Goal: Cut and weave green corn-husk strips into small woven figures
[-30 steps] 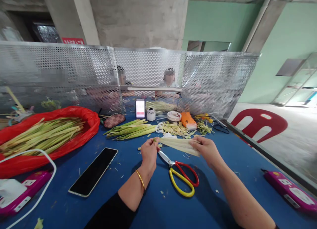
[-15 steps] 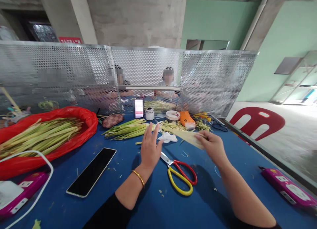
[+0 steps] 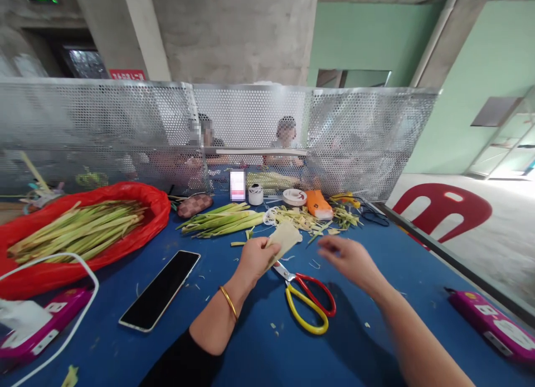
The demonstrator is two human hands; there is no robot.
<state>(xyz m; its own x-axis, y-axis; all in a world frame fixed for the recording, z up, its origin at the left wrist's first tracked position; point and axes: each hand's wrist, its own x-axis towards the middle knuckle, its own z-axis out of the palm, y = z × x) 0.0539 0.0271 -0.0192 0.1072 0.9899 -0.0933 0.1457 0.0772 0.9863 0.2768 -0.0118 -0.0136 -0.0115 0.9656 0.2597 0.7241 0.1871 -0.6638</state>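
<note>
My left hand [image 3: 254,259] is closed on a pale yellow leaf strip [image 3: 285,237], held just above the blue table [image 3: 259,353]. My right hand [image 3: 349,260] hovers to the right of it, motion-blurred, with nothing visible in it; its fingers look loosely spread. Red-and-yellow scissors [image 3: 307,298] lie on the table below and between the hands. A bundle of green leaf strips [image 3: 221,218] lies beyond my left hand.
A red bag of green leaf strips [image 3: 79,231] sits at the left, a black phone [image 3: 161,289] beside it. Pink power strips [image 3: 495,325] lie at both sides. Tape rolls [image 3: 294,197], an orange tool [image 3: 320,204] and leaf scraps [image 3: 301,217] line the perforated metal screen [image 3: 251,125]. People sit behind it.
The leaf strip passed from my right hand to my left, which closed on it. My right hand let go and moved slightly down and left.
</note>
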